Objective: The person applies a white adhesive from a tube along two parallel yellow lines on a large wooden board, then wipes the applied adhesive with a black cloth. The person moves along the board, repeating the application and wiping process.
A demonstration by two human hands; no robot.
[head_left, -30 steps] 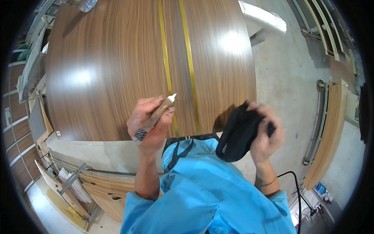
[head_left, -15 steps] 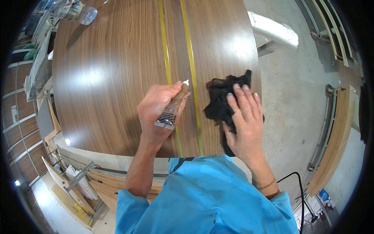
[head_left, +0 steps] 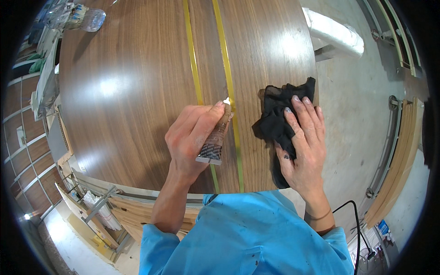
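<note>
Both hands have come down onto the panel since a second ago, when they hung raised above its near edge; the black rag, then bunched in the air, now lies pressed flat.

Nearest, the person's blue work jacket (head_left: 247, 238) fills the lower frame, both forearms reaching out of it. Just beyond it begins the large glossy walnut-veneer panel (head_left: 128, 91), the surface everything is told against here. At its near middle the left hand (head_left: 192, 137) is wrapped tight around a small crimped metal tube with a white nozzle (head_left: 215, 137), tip down and touching the panel beside the right-hand of two thin yellow-green strips (head_left: 228, 68) that run away along its length. Right of that strip, near the panel's right edge, the right hand (head_left: 300, 142) lies spread, fingers flat on a crumpled black cloth (head_left: 277, 114).

By my reading, filler or touch-up is being dabbed at the strip's seam; next would call for a light squeeze, then a wipe with the cloth before it sets.

At the panel's far left corner lies a clear plastic bottle (head_left: 85, 18); its contents I cannot tell.
</note>
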